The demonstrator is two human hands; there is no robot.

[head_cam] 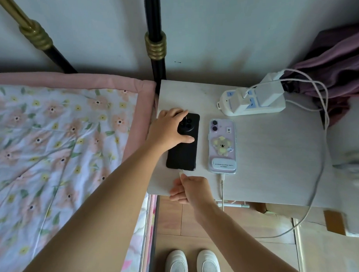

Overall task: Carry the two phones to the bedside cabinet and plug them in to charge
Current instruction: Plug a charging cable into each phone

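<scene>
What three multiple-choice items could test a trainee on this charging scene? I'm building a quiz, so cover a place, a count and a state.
1. Where does the black phone lie?
A. left of the purple phone
B. on the bed
C. on the power strip

2. How many phones are on the cabinet?
A. one
B. two
C. three

3. What is the state of the black phone's cable?
A. fully plugged in
B. plug just short of the port
C. lying on the floor

Answers:
1 A, they lie side by side under the left hand.
2 B, one black, one purple.
3 B, the right hand holds the plug at the phone's bottom edge.
</scene>
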